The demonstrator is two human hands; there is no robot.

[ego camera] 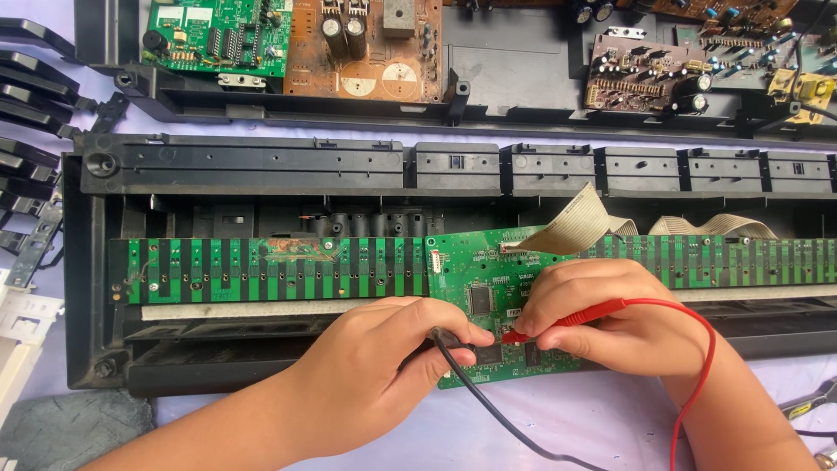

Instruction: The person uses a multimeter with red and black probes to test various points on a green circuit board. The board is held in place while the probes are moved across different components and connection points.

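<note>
While the long black keyboard casing (pixel 261 166) lay opened across the pale purple surface (pixel 593 419), its keys were already off; black ones (pixel 30 113) sat stacked at the left edge, well apart from the work. Inside the casing ran two long green contact strips (pixel 270 269), screwed down, with the square green circuit board (pixel 475 288) between them near the middle. Grey ribbon cables (pixel 580 222) arched from that board toward the rear wall.

A second black tray (pixel 514 74) lay behind, holding a green board (pixel 218 35), a brown board (pixel 366 48) and smaller brown boards (pixel 645 74) to the right.

Stage, as judged: teardown finished, boards exposed, probing of the middle board in progress; nothing reassembled.

The left hand (pixel 384 366) had its grip pinched shut on the black probe (pixel 449 340), tip hidden under the fingers at the board's lower edge. The right hand (pixel 602 318) gripped the red probe (pixel 567 321), point touching the board just beside a dark chip (pixel 479 298). Red lead (pixel 697 384) and black lead (pixel 497 410) trailed off toward the near edge.
</note>
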